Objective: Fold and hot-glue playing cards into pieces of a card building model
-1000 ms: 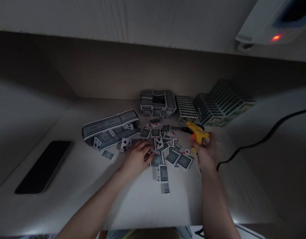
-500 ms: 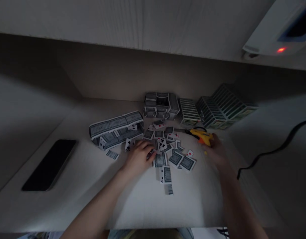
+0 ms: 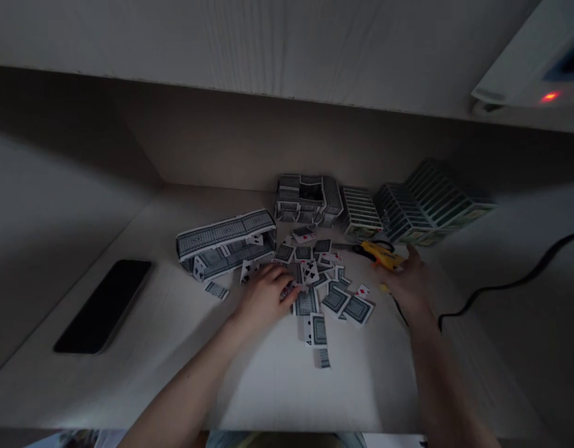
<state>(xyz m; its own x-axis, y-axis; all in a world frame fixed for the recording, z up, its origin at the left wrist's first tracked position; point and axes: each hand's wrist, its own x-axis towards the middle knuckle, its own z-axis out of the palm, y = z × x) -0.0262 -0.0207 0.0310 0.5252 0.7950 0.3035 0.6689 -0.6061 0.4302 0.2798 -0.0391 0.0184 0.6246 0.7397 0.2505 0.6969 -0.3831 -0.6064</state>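
- The pale bench [image 3: 277,392] runs across the whole width.
- The stepped card structure [image 3: 436,205] stands at the back right, ridged along its steps.
- The long card box [image 3: 226,241] sits left of the middle, open at the front.
- The dark phone [image 3: 103,306] lies flat at the left, apart from the rest.
- The blocky card structure [image 3: 310,208] stands at the back.
- The left hand [image 3: 267,291] curls over the loose cards [image 3: 334,300]; whether its grip pinches one cannot be told.
- The right hand [image 3: 408,283] is at the handle of the yellow glue gun [image 3: 385,254], right of the cards, one finger raised; how closed its grip is cannot be told.
- The loose cards overlap mid-bench.
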